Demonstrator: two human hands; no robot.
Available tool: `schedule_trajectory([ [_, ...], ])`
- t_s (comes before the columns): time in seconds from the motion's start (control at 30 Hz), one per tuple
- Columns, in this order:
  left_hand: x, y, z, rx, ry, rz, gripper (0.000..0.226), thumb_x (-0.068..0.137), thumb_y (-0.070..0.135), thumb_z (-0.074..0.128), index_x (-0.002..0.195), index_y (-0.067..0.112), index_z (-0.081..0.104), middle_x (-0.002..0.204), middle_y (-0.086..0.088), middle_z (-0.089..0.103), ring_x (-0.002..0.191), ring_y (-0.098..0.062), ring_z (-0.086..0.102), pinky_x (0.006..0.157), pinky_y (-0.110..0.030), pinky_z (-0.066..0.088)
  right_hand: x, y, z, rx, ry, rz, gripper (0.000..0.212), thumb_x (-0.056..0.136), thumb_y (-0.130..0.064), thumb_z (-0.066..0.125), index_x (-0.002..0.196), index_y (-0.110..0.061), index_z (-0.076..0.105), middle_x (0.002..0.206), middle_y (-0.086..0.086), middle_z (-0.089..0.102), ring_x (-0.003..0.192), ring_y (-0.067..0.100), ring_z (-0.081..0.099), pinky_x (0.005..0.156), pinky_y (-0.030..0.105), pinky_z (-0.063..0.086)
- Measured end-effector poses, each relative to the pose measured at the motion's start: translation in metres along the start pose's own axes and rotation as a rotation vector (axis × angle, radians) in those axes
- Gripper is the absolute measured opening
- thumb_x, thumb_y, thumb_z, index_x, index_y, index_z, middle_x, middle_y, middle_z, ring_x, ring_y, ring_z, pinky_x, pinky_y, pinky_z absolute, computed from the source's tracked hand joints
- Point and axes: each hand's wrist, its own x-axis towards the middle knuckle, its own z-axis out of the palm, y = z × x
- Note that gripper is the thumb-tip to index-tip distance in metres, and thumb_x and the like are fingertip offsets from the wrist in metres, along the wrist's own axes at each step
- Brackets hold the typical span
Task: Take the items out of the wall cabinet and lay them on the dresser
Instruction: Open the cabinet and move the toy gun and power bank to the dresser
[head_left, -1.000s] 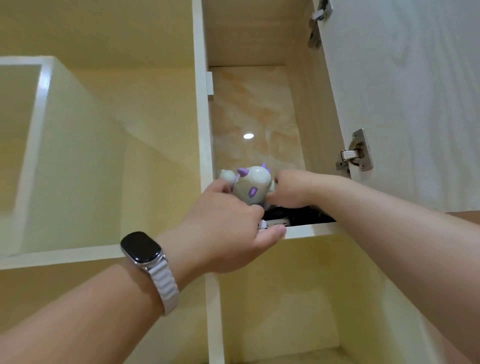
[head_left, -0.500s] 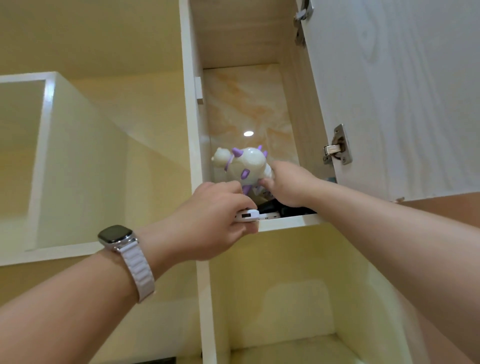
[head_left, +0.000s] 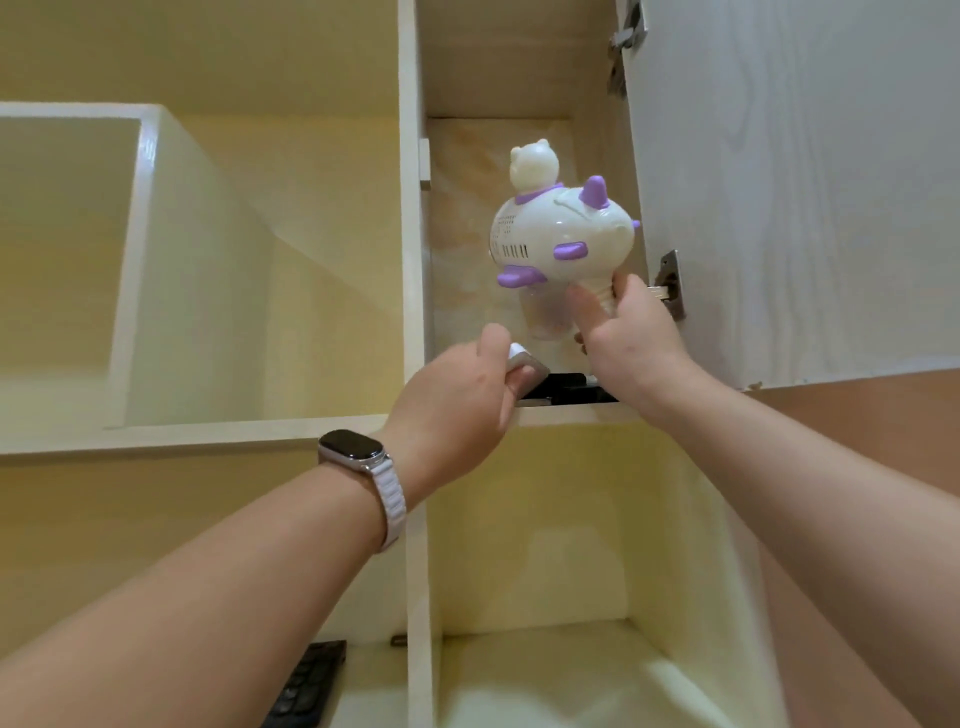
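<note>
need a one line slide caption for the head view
Right hand lifts a white-and-purple plastic toy from the wall cabinet shelf; left hand holds a small white gadget.

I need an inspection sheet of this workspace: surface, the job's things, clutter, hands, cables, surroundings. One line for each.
Surface: cabinet shelf, white edge; dresser not in view.
Job's things: white and purple toy, lifted above the shelf; small white device; dark items lying on the shelf.
Clutter: black remote in a lower compartment.
Hands: right hand grips the toy's handle; left hand holds the white device.
Cables: nothing seen.
Surroundings: open cabinet door at right; smartwatch on left wrist.
</note>
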Motion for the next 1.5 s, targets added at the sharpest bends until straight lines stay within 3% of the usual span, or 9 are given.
schedule_trajectory([
  [0.2,-0.020,-0.005,0.003,0.012,0.228,0.118,0.037,0.095,0.043,0.040,0.085,0.010,0.054,0.064,0.000,0.056,0.052,-0.024,0.048,0.042,-0.026,0.027,-0.026,-0.006,-0.008,0.081,0.115,-0.014,0.025,0.092,-0.032,0.060,0.108,-0.013,0.058,0.080,-0.009,0.063,0.070,0.006,0.059,0.062,0.016,0.043],
  [0.4,-0.034,-0.013,-0.005,-0.018,0.271,0.128,0.021,0.081,0.034,0.053,0.084,0.013,0.054,0.068,0.000,0.058,0.057,-0.027,0.055,0.038,-0.036,0.043,-0.057,-0.018,-0.023,0.077,0.109,-0.014,0.014,0.091,-0.028,0.058,0.077,-0.027,0.055,0.054,-0.024,0.057,0.056,-0.004,0.054,0.052,0.006,0.036],
  [0.6,-0.056,-0.021,-0.013,-0.084,0.373,0.143,0.021,0.081,0.030,0.056,0.090,0.019,0.041,0.077,-0.004,0.061,0.059,-0.027,0.056,0.039,-0.039,0.044,-0.088,-0.035,-0.029,0.104,0.153,0.060,0.018,0.092,-0.018,0.059,0.080,-0.030,0.066,0.065,-0.025,0.067,0.071,-0.003,0.065,0.072,0.022,0.050],
  [0.77,-0.082,-0.009,-0.024,-0.358,0.524,-0.099,0.026,0.087,0.030,0.065,0.094,0.028,0.040,0.079,0.002,0.066,0.050,-0.018,0.053,0.042,-0.036,0.045,-0.119,-0.054,-0.025,0.162,0.183,0.206,0.008,0.091,-0.018,0.062,0.092,-0.019,0.069,0.074,-0.012,0.071,0.070,0.004,0.067,0.068,0.028,0.056],
  [0.83,-0.094,-0.004,-0.027,-0.523,0.519,-0.202,0.025,0.087,0.032,0.065,0.093,0.033,0.041,0.082,0.013,0.064,0.055,-0.013,0.056,0.049,-0.034,0.047,-0.134,-0.063,-0.023,0.140,0.222,0.244,0.009,0.090,-0.015,0.062,0.087,-0.019,0.070,0.076,-0.006,0.071,0.070,0.009,0.067,0.076,0.040,0.059],
  [0.9,-0.105,0.000,-0.029,-0.690,0.532,-0.326,0.027,0.087,0.031,0.068,0.087,0.034,0.041,0.080,0.023,0.058,0.062,-0.006,0.057,0.054,-0.025,0.046,-0.149,-0.072,-0.021,0.112,0.239,0.283,0.011,0.090,-0.014,0.061,0.085,-0.019,0.070,0.078,-0.001,0.073,0.073,0.012,0.068,0.083,0.048,0.058],
  [1.0,-0.125,0.002,-0.031,-0.911,0.540,-0.544,0.032,0.085,0.026,0.072,0.079,0.033,0.042,0.072,0.016,0.054,0.060,0.000,0.053,0.053,-0.011,0.040,-0.174,-0.083,-0.017,0.105,0.281,0.369,0.013,0.090,-0.012,0.061,0.083,-0.019,0.069,0.077,0.001,0.073,0.072,0.016,0.068,0.087,0.052,0.057],
  [1.23,-0.189,0.027,-0.013,-1.558,0.201,-1.028,0.025,0.085,0.026,0.072,0.083,0.020,0.048,0.081,0.004,0.060,0.070,-0.010,0.059,0.062,-0.032,0.047,-0.261,-0.111,-0.015,0.027,0.430,0.537,0.008,0.088,-0.007,0.062,0.082,-0.009,0.067,0.071,0.009,0.067,0.066,0.022,0.060,0.072,0.044,0.052],
  [1.5,-0.272,0.095,0.005,-2.050,-0.416,-1.391,0.020,0.088,0.015,0.069,0.105,0.010,0.058,0.103,-0.005,0.072,0.089,-0.017,0.071,0.071,-0.032,0.054,-0.373,-0.160,-0.037,-0.206,0.586,0.737,0.013,0.092,-0.002,0.055,0.083,-0.005,0.065,0.071,0.011,0.063,0.068,0.025,0.056,0.067,0.041,0.050],
])
